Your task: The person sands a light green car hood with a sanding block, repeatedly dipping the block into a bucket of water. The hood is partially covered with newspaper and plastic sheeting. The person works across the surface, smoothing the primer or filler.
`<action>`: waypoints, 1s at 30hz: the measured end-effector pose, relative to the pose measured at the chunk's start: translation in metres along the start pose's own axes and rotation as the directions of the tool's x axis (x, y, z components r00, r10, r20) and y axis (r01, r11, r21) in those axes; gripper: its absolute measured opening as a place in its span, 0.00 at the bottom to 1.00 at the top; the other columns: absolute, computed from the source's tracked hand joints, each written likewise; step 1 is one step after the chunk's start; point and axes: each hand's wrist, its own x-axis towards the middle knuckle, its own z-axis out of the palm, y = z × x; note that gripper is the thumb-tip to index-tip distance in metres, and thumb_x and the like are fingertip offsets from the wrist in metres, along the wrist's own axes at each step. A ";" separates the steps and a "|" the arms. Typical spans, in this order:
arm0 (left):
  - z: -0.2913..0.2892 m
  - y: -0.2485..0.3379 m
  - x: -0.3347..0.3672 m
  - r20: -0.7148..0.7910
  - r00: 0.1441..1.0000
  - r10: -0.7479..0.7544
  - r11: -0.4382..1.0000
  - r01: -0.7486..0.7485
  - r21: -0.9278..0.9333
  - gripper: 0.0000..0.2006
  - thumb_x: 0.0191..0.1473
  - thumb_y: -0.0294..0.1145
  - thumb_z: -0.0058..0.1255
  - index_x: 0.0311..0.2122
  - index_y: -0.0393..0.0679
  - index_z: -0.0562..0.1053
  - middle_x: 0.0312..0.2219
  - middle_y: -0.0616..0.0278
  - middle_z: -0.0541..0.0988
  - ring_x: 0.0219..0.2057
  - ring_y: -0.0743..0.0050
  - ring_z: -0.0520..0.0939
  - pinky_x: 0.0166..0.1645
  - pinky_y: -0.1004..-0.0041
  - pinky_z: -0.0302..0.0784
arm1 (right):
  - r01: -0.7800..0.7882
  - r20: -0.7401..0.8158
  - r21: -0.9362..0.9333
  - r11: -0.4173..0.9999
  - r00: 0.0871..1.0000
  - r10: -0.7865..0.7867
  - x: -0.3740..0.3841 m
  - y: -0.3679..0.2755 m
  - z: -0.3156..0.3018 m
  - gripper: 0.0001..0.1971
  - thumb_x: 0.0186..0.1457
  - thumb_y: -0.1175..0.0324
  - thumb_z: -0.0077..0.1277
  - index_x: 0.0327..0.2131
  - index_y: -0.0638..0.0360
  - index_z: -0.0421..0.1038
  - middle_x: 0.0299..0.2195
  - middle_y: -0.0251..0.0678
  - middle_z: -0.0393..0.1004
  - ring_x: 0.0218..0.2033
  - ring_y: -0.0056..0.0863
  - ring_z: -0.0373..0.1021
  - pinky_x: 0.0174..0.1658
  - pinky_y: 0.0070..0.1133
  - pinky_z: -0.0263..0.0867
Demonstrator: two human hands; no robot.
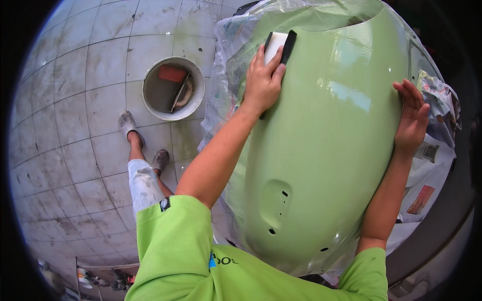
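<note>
A glossy light-green car body panel (321,150) fills the middle and right of the head view, with small dark holes at its near end. My left hand (263,83) lies over a long white-and-black sanding block (277,44) at the panel's left edge. Its fingers are on the white top and the thumb is against the black side; the palm hides the block's middle. At the right edge, my right hand (412,115) holds nothing, fingers stretched out and their tips by the panel's rim.
Clear plastic sheeting (226,75) and newspaper (429,175) lie around the panel. On the tiled floor (75,150) to the left stands a bucket (200,93) of murky water, with a red block (172,73) and a handled tool (184,95) inside.
</note>
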 end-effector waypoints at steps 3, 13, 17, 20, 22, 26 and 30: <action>-0.035 0.018 -0.170 0.133 0.990 0.052 0.998 -0.047 -0.035 0.27 0.60 0.33 0.55 0.66 0.57 0.73 0.71 0.35 0.57 0.70 0.32 0.61 0.71 0.49 0.55 | -0.009 -0.021 -0.011 1.000 1.000 0.009 -0.004 0.003 -0.007 0.37 0.75 0.44 0.29 0.59 0.76 0.68 0.52 0.54 0.77 0.58 0.39 0.71 0.67 0.33 0.57; -0.008 -0.036 0.050 0.103 0.942 0.319 0.944 -0.306 -0.122 0.25 0.62 0.34 0.55 0.65 0.57 0.74 0.71 0.43 0.60 0.68 0.39 0.65 0.71 0.53 0.58 | 0.027 0.046 -0.010 1.000 0.999 -0.027 0.006 0.002 -0.004 0.38 0.74 0.42 0.30 0.59 0.75 0.68 0.52 0.52 0.78 0.58 0.37 0.72 0.66 0.33 0.58; -0.030 -0.023 -0.063 0.225 0.910 0.348 0.932 -0.308 -0.193 0.27 0.57 0.34 0.59 0.64 0.61 0.76 0.72 0.43 0.57 0.71 0.41 0.62 0.73 0.52 0.54 | -0.007 -0.003 -0.009 1.000 1.000 0.007 -0.008 0.005 -0.016 0.38 0.74 0.42 0.29 0.59 0.74 0.69 0.51 0.52 0.78 0.57 0.38 0.72 0.66 0.33 0.58; -0.056 -0.028 -0.156 0.368 0.879 0.304 0.949 -0.247 -0.195 0.27 0.56 0.37 0.60 0.62 0.65 0.77 0.74 0.43 0.55 0.74 0.45 0.58 0.74 0.50 0.51 | -0.008 0.015 -0.041 0.999 1.000 0.009 -0.013 0.002 -0.019 0.38 0.74 0.42 0.29 0.59 0.74 0.68 0.50 0.52 0.79 0.57 0.39 0.72 0.67 0.34 0.57; -0.048 -0.042 -0.106 0.399 0.799 0.450 0.891 -0.428 -0.148 0.25 0.59 0.39 0.58 0.63 0.65 0.77 0.74 0.44 0.54 0.74 0.45 0.57 0.74 0.49 0.49 | 0.000 0.026 -0.022 1.000 1.000 0.001 -0.012 0.003 -0.021 0.39 0.74 0.41 0.28 0.60 0.74 0.68 0.50 0.52 0.79 0.57 0.39 0.72 0.66 0.34 0.57; 0.000 -0.036 0.081 0.172 0.860 0.480 0.877 -0.465 -0.121 0.24 0.68 0.41 0.49 0.68 0.59 0.70 0.74 0.49 0.54 0.73 0.46 0.57 0.75 0.54 0.51 | 0.037 0.079 0.006 0.999 0.996 -0.037 0.004 0.001 -0.011 0.39 0.74 0.42 0.28 0.60 0.75 0.67 0.50 0.52 0.79 0.57 0.39 0.72 0.66 0.35 0.57; -0.004 -0.017 0.024 0.189 0.925 0.330 0.943 -0.312 -0.119 0.25 0.66 0.38 0.50 0.68 0.61 0.70 0.74 0.45 0.55 0.73 0.41 0.58 0.74 0.53 0.54 | -0.019 0.023 0.023 1.000 1.000 0.019 -0.003 0.001 -0.011 0.39 0.74 0.42 0.28 0.61 0.75 0.67 0.49 0.52 0.79 0.57 0.38 0.72 0.66 0.35 0.57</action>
